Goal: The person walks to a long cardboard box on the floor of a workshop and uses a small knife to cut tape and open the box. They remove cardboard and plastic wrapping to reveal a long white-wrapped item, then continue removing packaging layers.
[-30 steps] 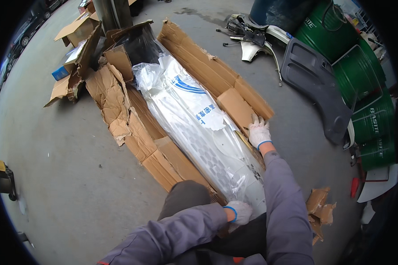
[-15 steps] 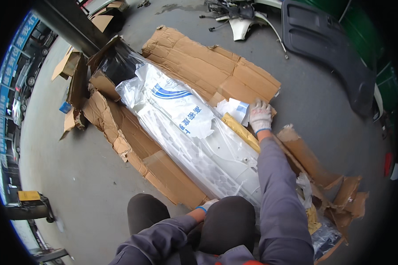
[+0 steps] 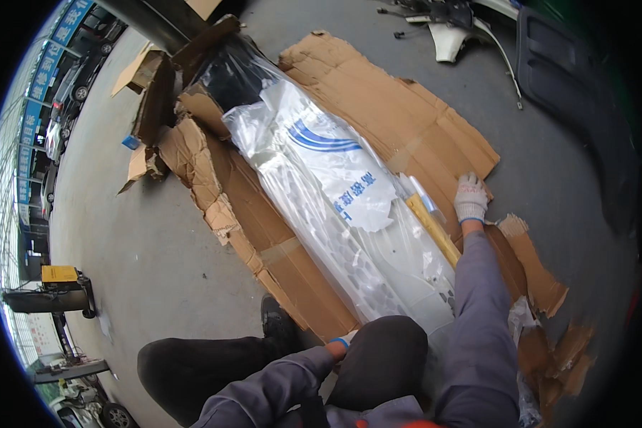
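A long white panel (image 3: 399, 267), sheathed in clear plastic wrap (image 3: 314, 235), lies on an opened cardboard box (image 3: 292, 260). A white plastic sheet with a blue stripe (image 3: 335, 157) covers its middle. My right hand (image 3: 471, 197), in a white knit glove, has its fingers bent around the edge of the box's right flap (image 3: 446, 153). Beside it are a yellow tape-like strip (image 3: 435, 232) and a small white sheet (image 3: 422, 191). Gloved too, my left hand (image 3: 348, 337) is by the box's near end; my knee hides its fingers.
Torn cardboard (image 3: 531, 264) and crumpled plastic (image 3: 524, 317) lie at the right. A dark post (image 3: 160, 21) stands beyond the box. Dark panels (image 3: 556, 71) and a white car part (image 3: 449, 39) rest at the far right. A lift arm with a yellow block (image 3: 59, 274) is at left.
My left knee has swung outward, showing my shoe. The small white sheet beside my right hand looks narrower, and that hand now sits on the flap's edge. The view has shifted.
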`<state>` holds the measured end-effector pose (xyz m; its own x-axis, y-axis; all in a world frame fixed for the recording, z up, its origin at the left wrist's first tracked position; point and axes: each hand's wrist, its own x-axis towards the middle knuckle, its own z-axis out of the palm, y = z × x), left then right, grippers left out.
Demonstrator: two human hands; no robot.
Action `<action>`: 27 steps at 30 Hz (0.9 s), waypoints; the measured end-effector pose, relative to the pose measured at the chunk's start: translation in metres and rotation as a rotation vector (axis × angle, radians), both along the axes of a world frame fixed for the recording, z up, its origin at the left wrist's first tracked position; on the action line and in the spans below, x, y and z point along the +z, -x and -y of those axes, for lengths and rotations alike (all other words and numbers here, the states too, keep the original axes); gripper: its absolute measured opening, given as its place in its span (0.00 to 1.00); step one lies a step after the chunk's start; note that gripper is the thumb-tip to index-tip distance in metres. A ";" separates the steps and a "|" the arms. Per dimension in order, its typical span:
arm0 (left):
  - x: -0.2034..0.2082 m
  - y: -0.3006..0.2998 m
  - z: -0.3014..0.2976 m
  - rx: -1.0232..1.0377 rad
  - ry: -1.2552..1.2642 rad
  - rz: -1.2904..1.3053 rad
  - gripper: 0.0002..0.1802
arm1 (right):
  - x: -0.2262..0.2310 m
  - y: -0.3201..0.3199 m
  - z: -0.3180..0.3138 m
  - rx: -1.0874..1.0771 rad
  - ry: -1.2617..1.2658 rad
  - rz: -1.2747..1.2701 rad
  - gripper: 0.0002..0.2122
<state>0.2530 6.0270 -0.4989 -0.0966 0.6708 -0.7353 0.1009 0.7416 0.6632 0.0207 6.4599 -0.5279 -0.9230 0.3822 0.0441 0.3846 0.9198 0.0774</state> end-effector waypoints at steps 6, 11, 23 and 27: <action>0.130 0.124 -0.047 0.245 0.007 0.134 0.25 | 0.055 0.009 0.009 -0.149 0.164 0.259 0.12; 0.171 0.318 -0.029 -0.003 0.204 -0.662 0.25 | 0.080 0.004 0.023 -0.180 0.310 0.204 0.16; 0.118 0.555 0.079 0.365 0.281 -1.374 0.34 | 0.058 -0.025 0.010 -0.263 0.357 -0.081 0.22; 0.097 0.570 0.104 0.253 0.007 -1.511 0.15 | 0.132 0.044 0.104 -0.275 0.786 -0.692 0.19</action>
<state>-0.3171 5.9235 -0.4017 -0.8416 0.5191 0.1494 0.5313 0.8453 0.0564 -0.0234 6.3558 -0.3962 -0.6706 0.7210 0.1747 0.3187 0.4926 -0.8098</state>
